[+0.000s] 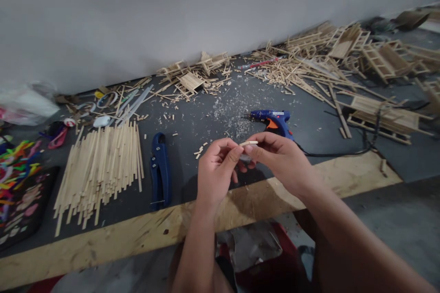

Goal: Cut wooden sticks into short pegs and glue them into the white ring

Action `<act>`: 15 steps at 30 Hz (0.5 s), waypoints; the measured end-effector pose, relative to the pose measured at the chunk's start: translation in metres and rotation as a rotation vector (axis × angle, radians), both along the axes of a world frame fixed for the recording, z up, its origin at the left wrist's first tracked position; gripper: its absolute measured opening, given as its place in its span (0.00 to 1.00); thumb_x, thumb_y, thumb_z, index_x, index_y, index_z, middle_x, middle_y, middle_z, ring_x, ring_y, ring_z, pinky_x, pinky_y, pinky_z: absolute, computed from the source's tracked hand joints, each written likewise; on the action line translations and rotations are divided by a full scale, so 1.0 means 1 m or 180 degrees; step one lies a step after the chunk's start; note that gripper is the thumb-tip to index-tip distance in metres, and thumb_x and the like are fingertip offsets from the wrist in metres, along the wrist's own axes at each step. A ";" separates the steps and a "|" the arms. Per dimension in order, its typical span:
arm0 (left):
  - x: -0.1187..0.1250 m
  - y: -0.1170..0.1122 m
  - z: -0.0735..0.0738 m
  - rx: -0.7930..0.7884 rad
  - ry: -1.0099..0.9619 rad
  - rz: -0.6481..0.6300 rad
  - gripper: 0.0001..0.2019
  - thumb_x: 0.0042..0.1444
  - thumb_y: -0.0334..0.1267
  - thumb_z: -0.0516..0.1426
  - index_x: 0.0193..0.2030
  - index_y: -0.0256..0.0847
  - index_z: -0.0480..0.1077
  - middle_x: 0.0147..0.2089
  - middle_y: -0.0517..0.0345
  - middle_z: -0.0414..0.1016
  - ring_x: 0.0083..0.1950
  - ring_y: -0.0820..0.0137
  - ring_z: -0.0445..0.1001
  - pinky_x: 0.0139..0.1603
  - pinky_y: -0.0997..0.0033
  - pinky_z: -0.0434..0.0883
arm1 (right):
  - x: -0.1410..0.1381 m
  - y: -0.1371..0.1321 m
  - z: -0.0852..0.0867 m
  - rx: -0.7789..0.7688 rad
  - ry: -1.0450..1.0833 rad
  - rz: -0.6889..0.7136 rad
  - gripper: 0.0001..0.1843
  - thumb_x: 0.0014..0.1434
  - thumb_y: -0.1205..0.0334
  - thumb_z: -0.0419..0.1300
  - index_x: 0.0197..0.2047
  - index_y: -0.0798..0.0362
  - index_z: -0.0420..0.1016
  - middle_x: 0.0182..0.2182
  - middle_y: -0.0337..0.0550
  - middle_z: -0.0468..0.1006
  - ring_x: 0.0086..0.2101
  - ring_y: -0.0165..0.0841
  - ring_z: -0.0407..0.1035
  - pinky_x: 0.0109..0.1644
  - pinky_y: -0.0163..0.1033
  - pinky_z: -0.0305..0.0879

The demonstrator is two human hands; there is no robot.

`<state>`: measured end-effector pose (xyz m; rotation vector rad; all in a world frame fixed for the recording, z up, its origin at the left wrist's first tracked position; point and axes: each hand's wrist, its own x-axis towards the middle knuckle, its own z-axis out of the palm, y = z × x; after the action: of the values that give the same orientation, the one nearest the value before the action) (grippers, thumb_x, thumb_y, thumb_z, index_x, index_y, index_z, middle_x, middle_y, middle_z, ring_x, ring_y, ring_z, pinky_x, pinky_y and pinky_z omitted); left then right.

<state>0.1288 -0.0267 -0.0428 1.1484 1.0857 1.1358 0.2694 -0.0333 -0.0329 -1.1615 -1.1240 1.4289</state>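
My left hand [216, 169] and my right hand [278, 155] meet above the near edge of the dark work mat [192, 123]. Both pinch a short pale wooden stick piece [249, 143] held level between the fingertips. A blue and orange hot glue gun [273, 121] lies on the mat just behind my right hand, its black cord [343, 152] trailing right. A blue cutter [160, 169] lies to the left of my left hand. A big bundle of long wooden sticks [99, 167] lies further left.
Wood shavings and offcuts litter the mat. Small stick-built frames [190, 80] stand near the grey wall, and larger ladder-like ones [381, 59] are heaped at the right. Coloured craft bits [17, 165] sit at the far left. A plywood board edge [137, 233] runs along the front.
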 end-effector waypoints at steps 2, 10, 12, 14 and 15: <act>0.000 0.000 0.000 0.0036 0.0019 -0.0018 0.09 0.51 0.43 0.60 0.33 0.41 0.67 0.23 0.63 0.70 0.22 0.74 0.72 0.13 0.81 0.63 | -0.001 0.000 0.000 -0.0035 0.0037 -0.0049 0.11 0.52 0.54 0.61 0.34 0.53 0.72 0.24 0.37 0.73 0.26 0.28 0.68 0.33 0.36 0.65; 0.000 0.000 -0.001 0.0186 -0.0065 -0.0073 0.07 0.53 0.41 0.59 0.34 0.41 0.68 0.25 0.62 0.72 0.24 0.72 0.73 0.19 0.77 0.69 | -0.001 0.000 0.001 -0.0073 0.0071 -0.0091 0.10 0.53 0.55 0.61 0.33 0.53 0.72 0.24 0.37 0.73 0.26 0.28 0.68 0.33 0.37 0.65; -0.001 0.000 -0.001 0.0174 -0.0100 -0.0085 0.07 0.54 0.41 0.58 0.34 0.41 0.68 0.25 0.62 0.72 0.24 0.72 0.73 0.18 0.76 0.69 | -0.001 0.000 0.001 -0.0088 0.0101 -0.0072 0.10 0.53 0.55 0.61 0.33 0.53 0.72 0.25 0.37 0.74 0.26 0.28 0.68 0.33 0.37 0.65; -0.002 0.000 0.000 0.0113 -0.0165 -0.0124 0.06 0.55 0.41 0.56 0.35 0.42 0.68 0.25 0.62 0.72 0.24 0.72 0.73 0.18 0.76 0.69 | -0.001 0.000 0.000 -0.0107 0.0132 -0.0053 0.10 0.53 0.55 0.61 0.34 0.52 0.71 0.25 0.37 0.74 0.26 0.28 0.67 0.33 0.37 0.65; -0.002 0.000 -0.001 0.0069 -0.0214 -0.0154 0.05 0.55 0.40 0.56 0.36 0.42 0.68 0.25 0.62 0.72 0.24 0.72 0.73 0.18 0.77 0.69 | -0.001 0.000 0.000 -0.0110 0.0156 -0.0047 0.10 0.53 0.55 0.61 0.34 0.52 0.71 0.25 0.37 0.74 0.27 0.28 0.67 0.33 0.37 0.65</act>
<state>0.1266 -0.0268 -0.0434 1.1397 0.9912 1.1429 0.2680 -0.0334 -0.0330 -1.1507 -1.0585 1.4629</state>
